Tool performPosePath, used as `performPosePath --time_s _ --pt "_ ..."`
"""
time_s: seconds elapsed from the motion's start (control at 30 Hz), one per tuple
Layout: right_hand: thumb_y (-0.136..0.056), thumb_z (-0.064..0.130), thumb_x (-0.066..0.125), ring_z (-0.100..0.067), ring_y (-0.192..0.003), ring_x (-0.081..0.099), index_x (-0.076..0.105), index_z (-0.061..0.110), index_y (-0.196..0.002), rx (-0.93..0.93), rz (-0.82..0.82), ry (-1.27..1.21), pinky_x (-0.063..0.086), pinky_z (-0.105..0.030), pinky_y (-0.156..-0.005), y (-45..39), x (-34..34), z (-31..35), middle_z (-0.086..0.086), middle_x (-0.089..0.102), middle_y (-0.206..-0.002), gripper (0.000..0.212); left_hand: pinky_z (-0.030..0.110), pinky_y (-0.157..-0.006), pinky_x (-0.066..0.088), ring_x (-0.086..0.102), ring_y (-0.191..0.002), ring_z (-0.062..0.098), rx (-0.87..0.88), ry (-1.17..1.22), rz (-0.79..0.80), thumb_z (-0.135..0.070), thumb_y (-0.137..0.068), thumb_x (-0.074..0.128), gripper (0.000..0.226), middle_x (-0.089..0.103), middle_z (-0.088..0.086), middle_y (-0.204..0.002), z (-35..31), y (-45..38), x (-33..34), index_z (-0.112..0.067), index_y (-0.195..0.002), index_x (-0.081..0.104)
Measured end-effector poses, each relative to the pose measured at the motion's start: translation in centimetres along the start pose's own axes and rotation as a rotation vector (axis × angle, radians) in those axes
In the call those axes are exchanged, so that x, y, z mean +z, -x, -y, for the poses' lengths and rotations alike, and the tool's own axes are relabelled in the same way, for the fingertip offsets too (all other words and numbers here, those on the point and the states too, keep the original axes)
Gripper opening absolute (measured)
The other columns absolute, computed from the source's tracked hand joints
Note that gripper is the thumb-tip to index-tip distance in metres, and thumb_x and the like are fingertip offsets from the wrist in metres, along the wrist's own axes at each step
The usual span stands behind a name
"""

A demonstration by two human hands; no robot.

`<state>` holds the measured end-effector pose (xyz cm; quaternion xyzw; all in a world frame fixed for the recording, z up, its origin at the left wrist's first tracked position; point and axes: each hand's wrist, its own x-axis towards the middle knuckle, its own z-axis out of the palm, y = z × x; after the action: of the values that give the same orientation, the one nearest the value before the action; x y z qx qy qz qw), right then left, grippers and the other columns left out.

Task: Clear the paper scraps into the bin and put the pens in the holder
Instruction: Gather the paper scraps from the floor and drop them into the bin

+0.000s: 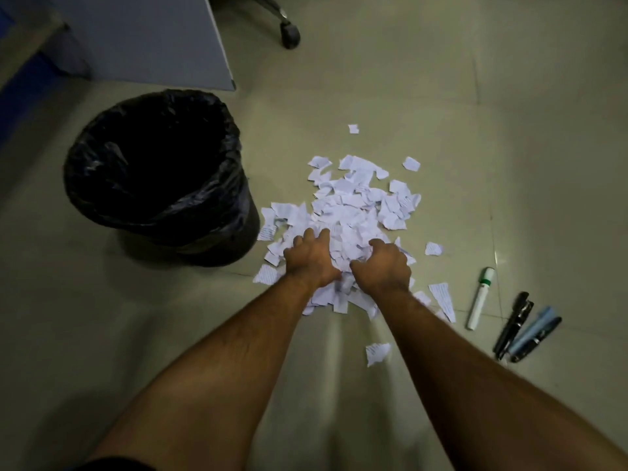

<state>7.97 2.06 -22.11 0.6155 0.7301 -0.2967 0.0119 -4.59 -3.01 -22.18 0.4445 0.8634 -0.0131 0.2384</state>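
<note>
Both hands dug into heap of torn white paper scraps (353, 212) on pale tiled floor (475, 113), left hand (311, 258) and right hand (384, 265) with fingers curled grasping scraps, round black-lined bin (159, 171) just left, white green-banded marker (480, 298) and dark and pale-blue pens (525, 329) right

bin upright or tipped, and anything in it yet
Upright: the bin stands on the floor with its black-lined mouth facing up, left of the paper scraps. Contents: cannot tell, the inside is too dark.
</note>
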Motion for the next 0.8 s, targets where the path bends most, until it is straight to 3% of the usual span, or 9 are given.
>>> performPosePath --time_s 0.1,0.17,0.23,0.33,0.53,0.67,0.8 --pt "-0.073 0.041 0.069 -0.037 -0.132 0.041 0.042 0.019 -0.141 -0.045 -0.001 0.108 0.040 -0.047 -0.104 -0.9 1.1 -2.1 -0.016 0.044 -0.142 0.076 0.057 -0.102 0.038 0.026 -0.139 0.042 0.010 -0.113 0.113 -0.073 -0.056 0.074 0.126 0.015 0.013 -0.158 -0.7 -1.6 1.3 -0.029 -0.153 0.007" --pt "-0.074 0.045 0.069 -0.036 -0.136 0.036 0.036 0.023 -0.146 -0.096 0.019 0.212 0.039 -0.048 -0.105 -1.2 1.7 -2.9 -0.015 0.037 -0.149 0.082 0.056 -0.102 0.039 0.023 -0.140 0.046 0.059 -0.219 0.154 -0.072 -0.057 0.076 0.127 0.012 0.016 -0.159 -1.4 -1.9 1.8 -0.031 -0.154 0.006" --pt "-0.076 0.050 0.067 -0.036 -0.132 0.040 0.036 0.026 -0.147 -0.143 -0.018 0.285 0.042 -0.047 -0.099 -1.3 2.2 -3.3 -0.014 0.039 -0.148 0.081 0.049 -0.099 0.043 0.033 -0.135 0.043 0.119 -0.265 0.117 -0.067 -0.064 0.075 0.109 0.025 0.016 -0.152 -2.3 -1.9 2.1 -0.031 -0.151 0.020" --pt "-0.079 0.041 0.066 -0.034 -0.114 0.050 0.041 0.027 -0.142 -0.190 -0.076 0.253 0.047 -0.040 -0.083 -1.2 2.5 -3.1 -0.011 0.052 -0.129 0.069 0.040 -0.088 0.050 0.050 -0.120 0.035 0.213 -0.254 -0.006 -0.049 -0.081 0.069 0.067 0.045 0.011 -0.137 -3.2 -1.5 2.3 -0.027 -0.139 0.043" --pt "-0.090 0.028 0.054 -0.034 -0.101 0.059 0.057 0.023 -0.122 -0.194 -0.100 0.079 0.046 -0.036 -0.074 -1.4 1.6 -2.9 -0.010 0.059 -0.114 0.032 0.036 -0.082 0.052 0.061 -0.107 0.031 0.239 -0.187 -0.097 -0.027 -0.094 0.058 0.032 0.057 0.011 -0.125 -3.6 -0.9 2.2 -0.020 -0.126 0.058" --pt "-0.093 0.024 0.054 -0.034 -0.099 0.062 0.063 0.021 -0.118 -0.175 -0.120 -0.031 0.047 -0.036 -0.079 -1.7 1.0 -2.8 -0.011 0.062 -0.112 0.027 0.032 -0.075 0.051 0.066 -0.095 0.029 0.205 0.001 -0.208 -0.019 -0.090 0.062 0.020 0.069 0.010 -0.110 -3.3 -0.7 1.0 -0.016 -0.109 0.068" --pt "-0.091 0.016 0.059 -0.030 -0.104 0.062 0.066 0.017 -0.120 -0.124 -0.164 -0.162 0.046 -0.032 -0.087 -1.8 0.1 -2.2 -0.010 0.065 -0.116 0.030 0.037 -0.083 0.055 0.066 -0.098 0.032 0.112 0.185 -0.251 -0.010 -0.090 0.057 0.028 0.071 0.011 -0.112 -3.5 -0.2 -0.9 -0.015 -0.113 0.070"
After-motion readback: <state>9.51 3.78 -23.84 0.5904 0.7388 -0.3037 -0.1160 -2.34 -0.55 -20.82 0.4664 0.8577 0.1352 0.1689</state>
